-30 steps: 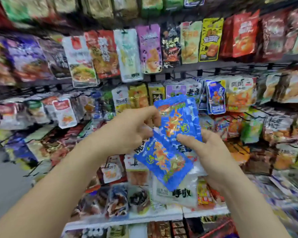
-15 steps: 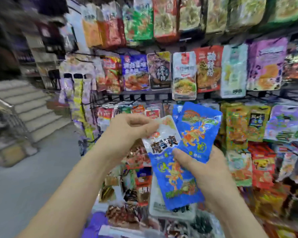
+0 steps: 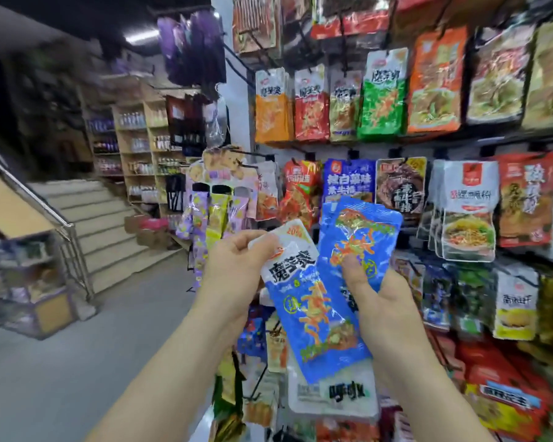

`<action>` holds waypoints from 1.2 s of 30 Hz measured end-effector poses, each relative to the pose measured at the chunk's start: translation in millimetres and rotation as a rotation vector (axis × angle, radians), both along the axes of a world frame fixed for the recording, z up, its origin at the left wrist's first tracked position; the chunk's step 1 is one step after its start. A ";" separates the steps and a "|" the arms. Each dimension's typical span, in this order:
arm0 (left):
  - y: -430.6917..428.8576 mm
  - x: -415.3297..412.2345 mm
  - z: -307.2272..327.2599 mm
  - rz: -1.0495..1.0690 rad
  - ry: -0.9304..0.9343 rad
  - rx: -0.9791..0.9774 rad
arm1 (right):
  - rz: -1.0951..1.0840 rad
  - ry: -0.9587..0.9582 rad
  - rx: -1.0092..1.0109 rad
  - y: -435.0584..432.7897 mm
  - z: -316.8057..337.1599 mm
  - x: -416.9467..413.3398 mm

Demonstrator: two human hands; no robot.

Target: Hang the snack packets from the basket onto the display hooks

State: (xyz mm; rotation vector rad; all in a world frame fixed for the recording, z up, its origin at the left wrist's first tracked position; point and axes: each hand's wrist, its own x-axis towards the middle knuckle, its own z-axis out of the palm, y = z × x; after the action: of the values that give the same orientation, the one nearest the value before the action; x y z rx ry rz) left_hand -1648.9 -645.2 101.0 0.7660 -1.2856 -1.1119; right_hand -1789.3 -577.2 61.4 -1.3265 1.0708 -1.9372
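holding a fanned stack of snack packets in both hands, close in front of the rack, none of the held ones on a hook yet. left hand (image 3: 237, 266) pinches the white top corner of the front blue packet (image 3: 313, 307), fingers curled round the edge. right hand (image 3: 383, 307) grips the stack from the lower right, thumb pressed flat on the face of the second blue packet (image 3: 361, 231), which sticks up behind and right of the front one. white packet (image 3: 332, 393) shows below both hands, tucked behind the front one; can't tell which fingers carry it. just past the right hand, display hooks (image 3: 396, 152) run along a black rail with hung stock: blue hung packet (image 3: 348, 180) directly above the held ones, brown packet (image 3: 401, 183) beside it, white noodle packets (image 3: 470, 212) further right. next rail up carries a row of orange, red and green packets (image 3: 382, 97). below the hands, more hung packets, blurred. past the left hand, yellow and purple strip packs (image 3: 214, 215) hang at the rack's end. further left and beyond: grey floor (image 3: 77, 362), stairs (image 3: 103, 224) with a metal handrail (image 3: 29, 193), then wooden shelves (image 3: 141, 145) with bottles at the back. dark purple bags (image 3: 192, 46) hang high above the left hand.
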 end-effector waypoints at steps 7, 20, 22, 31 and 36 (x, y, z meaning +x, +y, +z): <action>-75.9 12.8 77.2 -0.004 0.083 -0.201 | -0.119 0.245 -0.262 -70.7 73.6 -16.5; -232.8 32.2 225.9 0.067 -0.053 -0.550 | -0.314 0.812 -0.360 -181.9 220.7 -3.8; -256.3 34.8 245.0 0.054 -0.041 -0.570 | -0.293 0.724 -0.331 -198.9 233.0 7.4; -343.9 37.6 278.2 -0.004 0.000 -0.618 | -0.379 0.673 -0.277 -253.8 255.2 61.5; -359.0 36.9 285.3 -0.116 0.032 -0.663 | -0.449 0.627 -0.304 -272.6 253.0 75.6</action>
State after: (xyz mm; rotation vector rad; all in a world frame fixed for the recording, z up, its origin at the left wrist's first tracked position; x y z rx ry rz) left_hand -1611.9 -1004.2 386.3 0.1786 -1.5617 -0.7058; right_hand -1713.6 -849.8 314.4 -2.0993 1.5109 -2.1109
